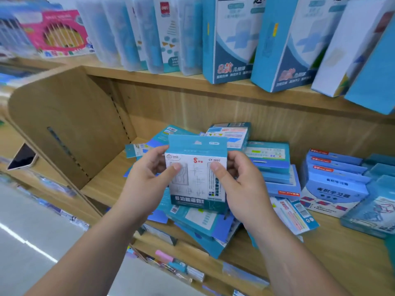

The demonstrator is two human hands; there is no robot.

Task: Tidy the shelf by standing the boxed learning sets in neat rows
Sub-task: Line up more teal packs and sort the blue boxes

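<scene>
Head view: boxed set (pixel 196 180) upright, tab (pixel 197 143) up

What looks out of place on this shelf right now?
The teal boxes on the lower shelf lie flat in a crooked, overlapping heap, some overhanging the front edge. The tall boxes above lean sideways.

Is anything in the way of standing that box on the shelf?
Yes. A messy pile lies right under the box that the left hand and right hand hold. Bare shelf left of the pile looks free.
</scene>
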